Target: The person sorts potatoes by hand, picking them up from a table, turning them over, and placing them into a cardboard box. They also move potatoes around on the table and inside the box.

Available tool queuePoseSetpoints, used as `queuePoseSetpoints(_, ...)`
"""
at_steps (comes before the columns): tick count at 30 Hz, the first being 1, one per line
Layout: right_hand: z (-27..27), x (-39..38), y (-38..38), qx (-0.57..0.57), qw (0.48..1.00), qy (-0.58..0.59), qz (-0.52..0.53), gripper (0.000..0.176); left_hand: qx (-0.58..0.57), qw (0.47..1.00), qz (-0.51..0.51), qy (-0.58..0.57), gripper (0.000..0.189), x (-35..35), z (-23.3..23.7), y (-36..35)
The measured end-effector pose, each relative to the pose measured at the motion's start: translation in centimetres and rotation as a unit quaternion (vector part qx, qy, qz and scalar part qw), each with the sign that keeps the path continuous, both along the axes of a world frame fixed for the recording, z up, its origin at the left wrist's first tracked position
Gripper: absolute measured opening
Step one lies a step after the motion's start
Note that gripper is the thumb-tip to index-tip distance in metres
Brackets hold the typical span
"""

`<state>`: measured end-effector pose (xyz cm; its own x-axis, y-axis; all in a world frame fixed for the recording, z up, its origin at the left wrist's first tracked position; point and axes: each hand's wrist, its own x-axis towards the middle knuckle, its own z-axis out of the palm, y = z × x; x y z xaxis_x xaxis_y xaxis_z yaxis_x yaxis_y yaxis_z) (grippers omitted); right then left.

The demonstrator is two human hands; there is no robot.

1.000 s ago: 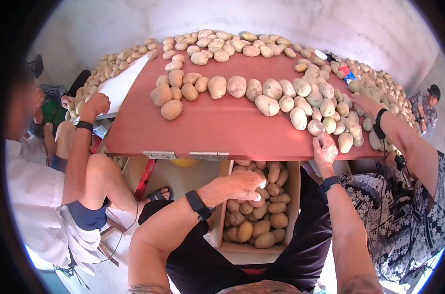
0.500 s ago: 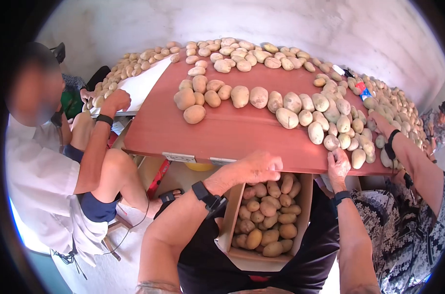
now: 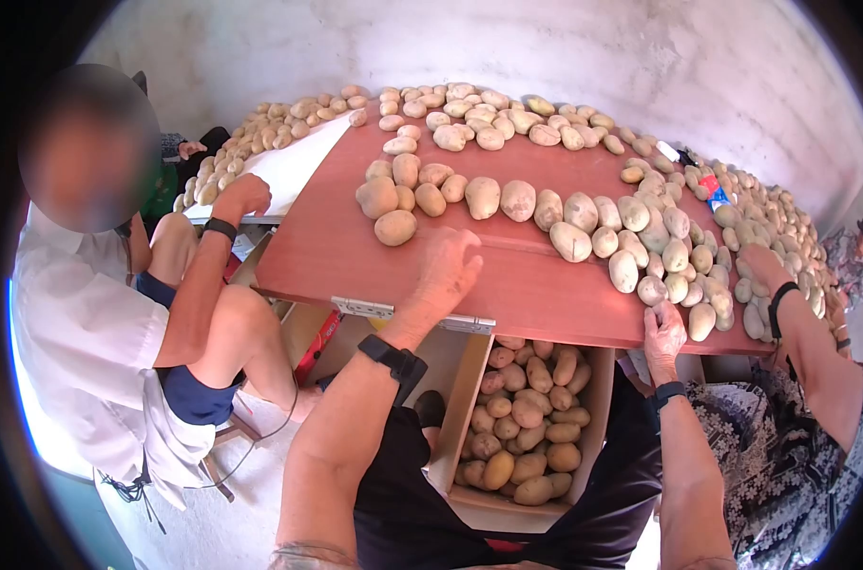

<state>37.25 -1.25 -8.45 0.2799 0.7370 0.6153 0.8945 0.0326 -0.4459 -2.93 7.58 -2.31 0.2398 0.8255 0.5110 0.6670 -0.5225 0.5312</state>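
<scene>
Over the red-brown table top point(image 3: 536, 285), my left hand point(image 3: 446, 271) hovers with loosely bent fingers and its thumb side apart; no potato shows in it. The nearest potato point(image 3: 395, 228) lies just left of its fingers, at the end of a row. At the table's front edge, my right hand point(image 3: 664, 334) has curled fingers close below a small potato point(image 3: 652, 290); whatever it may hold is hidden. Between my legs, partly under the table edge, stands a cardboard box point(image 3: 598, 418) with many potatoes point(image 3: 527, 413) inside.
Potatoes point(image 3: 755, 204) are heaped along the table's right side and back. A red and blue packet point(image 3: 712, 190) lies among them. A co-worker in a white shirt point(image 3: 99, 313) sits at left beside a white board point(image 3: 308, 157). Another person's arm point(image 3: 812, 342) reaches in from the right.
My left hand has moved from above the box forward and left over the table, toward the row's left end. My right hand stays at the table edge. The view has shifted slightly.
</scene>
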Motion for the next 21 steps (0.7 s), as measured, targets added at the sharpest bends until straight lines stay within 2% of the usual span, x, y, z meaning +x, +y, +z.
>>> queuePoseSetpoints(1, 0.0, 0.0, 0.0, 0.001, 1.0, 0.001, 0.0, 0.019, 0.029, 0.998, 0.055, 0.004, 0.035, -0.4, 0.2, 0.2)
queuePoseSetpoints(5, -0.3, 0.2, 0.1, 0.004, 1.0, -0.004, 0.001, 0.02, 0.008, 0.992, 0.12, -0.033, 0.038, -2.5, 0.2, 1.7)
queuePoseSetpoints(7, -0.2, 0.3, 0.1, 0.009, 1.0, -0.007, 0.002, 0.02, 0.027, 0.982, 0.187, 0.029, 0.041, -3.6, 0.1, 2.3)
queuePoseSetpoints(8, -0.2, 0.2, 0.1, 0.008, 1.0, -0.002, 0.001, 0.02, 0.027, 0.982, 0.187, 0.028, 0.041, -3.9, 0.2, 2.5)
queuePoseSetpoints(10, 0.0, 0.0, 0.1, 0.006, 1.0, 0.004, -0.001, 0.019, -0.013, 0.967, 0.247, 0.056, 0.044, -4.3, 0.4, 2.6)
queuePoseSetpoints(14, 0.0, -0.1, 0.1, 0.002, 1.0, 0.012, -0.004, 0.019, 0.004, 0.962, 0.267, 0.058, 0.045, -5.2, 0.2, 3.2)
queuePoseSetpoints(21, -0.1, 0.0, 0.0, 0.002, 1.0, 0.006, -0.004, 0.014, -0.056, 0.958, 0.266, 0.09, 0.042, -6.0, 0.5, 3.8)
